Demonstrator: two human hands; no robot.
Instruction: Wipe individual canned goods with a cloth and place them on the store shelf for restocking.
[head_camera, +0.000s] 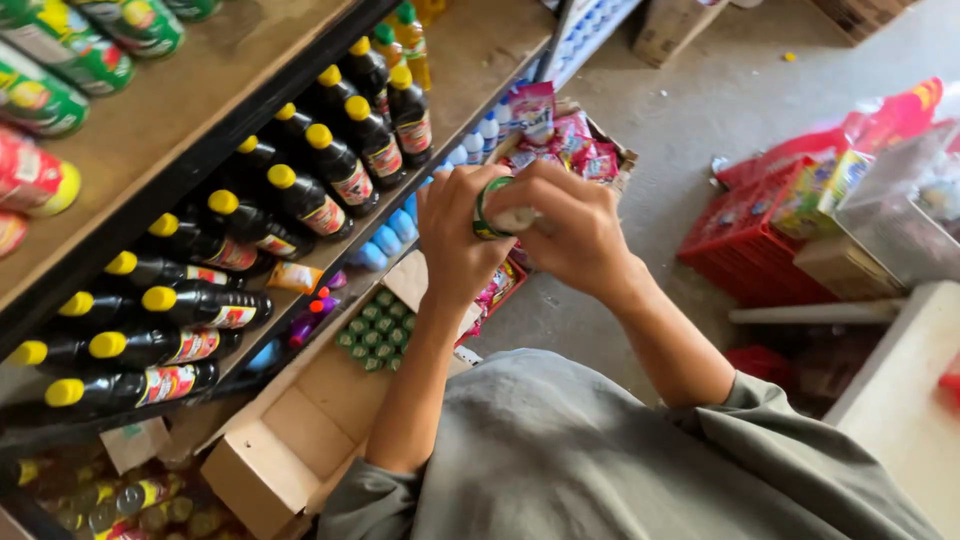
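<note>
Both hands close on one small green-labelled can (492, 208): left hand (455, 235) wraps its side, right hand (572, 228) covers the top, perhaps twisting; below the grip, an open carton (300, 420) of green-capped bottles (372, 328)

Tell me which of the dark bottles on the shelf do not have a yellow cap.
The two dark bottles at the far end of the row, beside the shelf's bare part, have green caps; all others there have yellow caps.

grey short-sleeved shirt (600, 450), bare forearms.
</note>
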